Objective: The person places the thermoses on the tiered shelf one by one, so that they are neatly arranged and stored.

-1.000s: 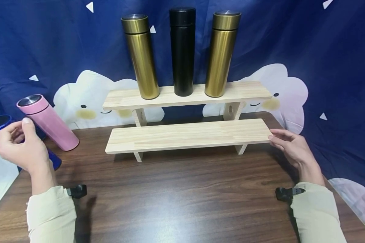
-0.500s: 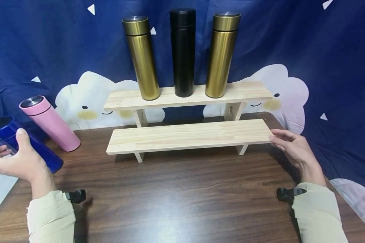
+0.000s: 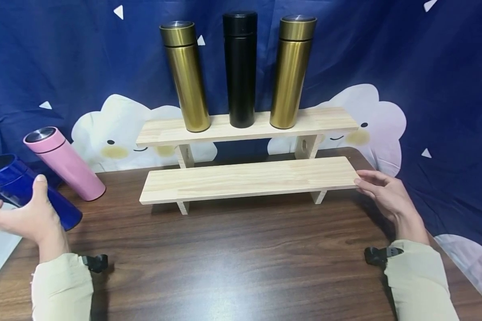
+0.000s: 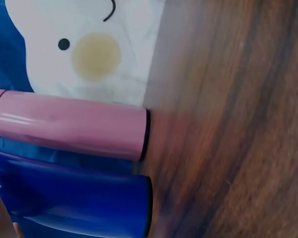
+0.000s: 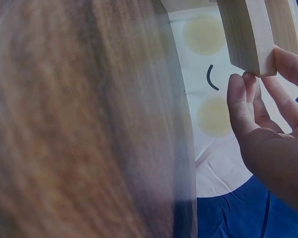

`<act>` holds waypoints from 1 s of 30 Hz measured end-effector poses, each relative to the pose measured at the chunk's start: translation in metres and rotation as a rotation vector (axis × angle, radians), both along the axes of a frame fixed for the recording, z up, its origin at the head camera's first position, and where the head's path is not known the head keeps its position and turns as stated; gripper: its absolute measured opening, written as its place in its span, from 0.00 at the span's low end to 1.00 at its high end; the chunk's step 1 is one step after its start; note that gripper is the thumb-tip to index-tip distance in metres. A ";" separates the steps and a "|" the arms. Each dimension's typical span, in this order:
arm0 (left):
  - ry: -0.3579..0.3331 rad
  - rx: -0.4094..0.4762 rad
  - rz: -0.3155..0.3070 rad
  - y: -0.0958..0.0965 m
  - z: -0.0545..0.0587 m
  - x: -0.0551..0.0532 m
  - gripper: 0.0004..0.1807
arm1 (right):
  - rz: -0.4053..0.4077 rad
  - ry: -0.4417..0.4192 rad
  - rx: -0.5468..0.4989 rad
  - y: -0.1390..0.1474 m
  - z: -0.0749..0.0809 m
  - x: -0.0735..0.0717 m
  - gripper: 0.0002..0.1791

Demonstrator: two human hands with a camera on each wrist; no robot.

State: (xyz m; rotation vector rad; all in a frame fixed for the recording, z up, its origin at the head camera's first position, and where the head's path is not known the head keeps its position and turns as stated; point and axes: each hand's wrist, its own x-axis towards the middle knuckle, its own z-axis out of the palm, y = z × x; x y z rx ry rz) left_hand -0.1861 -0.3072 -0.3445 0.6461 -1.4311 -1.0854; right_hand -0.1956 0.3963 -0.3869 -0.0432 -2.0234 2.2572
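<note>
At the left, my left hand (image 3: 30, 218) is in front of a leaning blue thermos (image 3: 66, 207), its thumb raised and fingers spread apart. The left wrist view catches only a bit of that hand at the lower left corner. Behind the blue one leans a pink thermos (image 3: 70, 165) with a steel-topped lid. My right hand (image 3: 389, 196) holds the right end of the lower board of a two-step wooden shelf (image 3: 249, 178), index finger at the board's edge. On the upper board stand a gold thermos (image 3: 189, 84), a black thermos (image 3: 241, 76) and another gold thermos (image 3: 293, 76).
The shelf stands toward the back of a dark brown wooden table (image 3: 225, 249). A blue curtain (image 3: 446, 111) with smiling white clouds hangs behind it. Black straps with small cameras (image 3: 96, 263) sit on both wrists.
My left hand has lowered and moved left, from in front of the blue thermos's upper part, and its fingers have spread, showing more of the thermos. The right hand stays at the shelf's end.
</note>
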 end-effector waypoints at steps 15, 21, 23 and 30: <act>-0.128 0.054 -0.040 -0.032 -0.014 -0.022 0.51 | 0.000 -0.009 -0.028 0.000 -0.001 0.000 0.13; -0.109 0.103 -0.052 -0.033 -0.005 -0.021 0.48 | 0.010 0.000 -0.024 -0.001 -0.002 -0.001 0.14; -0.097 0.123 -0.044 -0.031 -0.003 -0.020 0.46 | 0.008 0.001 -0.019 0.000 -0.002 -0.001 0.14; -0.079 0.143 -0.062 -0.027 0.000 -0.017 0.43 | 0.010 0.005 -0.017 0.002 -0.002 0.000 0.14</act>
